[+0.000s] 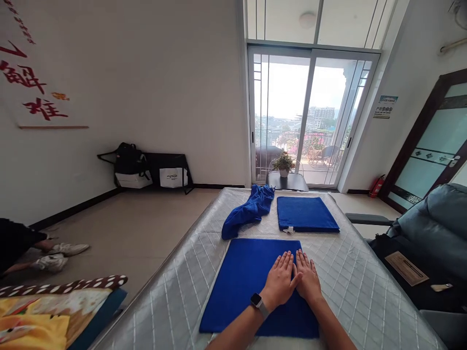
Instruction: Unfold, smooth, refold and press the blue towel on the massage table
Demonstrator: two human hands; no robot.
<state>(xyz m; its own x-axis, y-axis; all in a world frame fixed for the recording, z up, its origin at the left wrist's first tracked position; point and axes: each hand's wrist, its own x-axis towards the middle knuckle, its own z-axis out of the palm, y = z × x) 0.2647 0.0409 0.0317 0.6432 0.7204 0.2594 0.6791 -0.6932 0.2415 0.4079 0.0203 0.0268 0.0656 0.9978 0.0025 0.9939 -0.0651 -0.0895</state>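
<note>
A blue cloth point(237, 287) lies spread flat on the quilted silver-grey mattress point(175, 287) right in front of me. My left hand point(280, 281), below a wrist with a watch point(256, 300), rests flat on the cloth's right part, fingers stretched forward. Beside it my right hand point(307, 276) is laid flat along the cloth's right edge, also with straight fingers. The two hands touch or nearly touch at the thumbs. Beyond them sits a neatly folded blue cloth point(306, 213) with a white tag point(289, 229). To its left is a crumpled blue cloth point(250, 211).
A potted plant point(284, 165) stands on a dark chair point(288, 182) past the mattress's far end. A dark armchair point(441, 228) is close on the right. At left are patterned bedding point(73, 311) and a person's shoes point(69, 249). Bags point(129, 163) rest by the wall.
</note>
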